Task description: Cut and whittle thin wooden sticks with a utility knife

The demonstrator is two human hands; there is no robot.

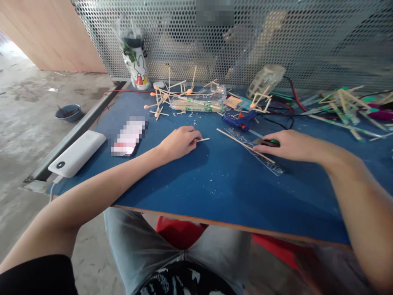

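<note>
My left hand [182, 142] rests on the blue tabletop, its fingers closed round a short wooden stick [203, 140] whose end juts out to the right. On the right, my right hand [285, 145] is closed on a small dark hand tool with a green part [269, 142]; its exact kind is hard to make out. Under that hand's fingertips a longer wooden stick [229, 135] lies across a clear plastic ruler [270, 164]. A blue glue gun [241, 120] lies just behind the ruler.
Stick models with orange blobs [165, 96] stand at the back, beside a bagged bundle of sticks [198, 105]. More sticks with green joints [346, 106] lie at right. A phone [129, 135], white power bank [78, 153] and rabbit-print bottle [138, 65] occupy the left. Perforated metal [184, 32] closes off the back.
</note>
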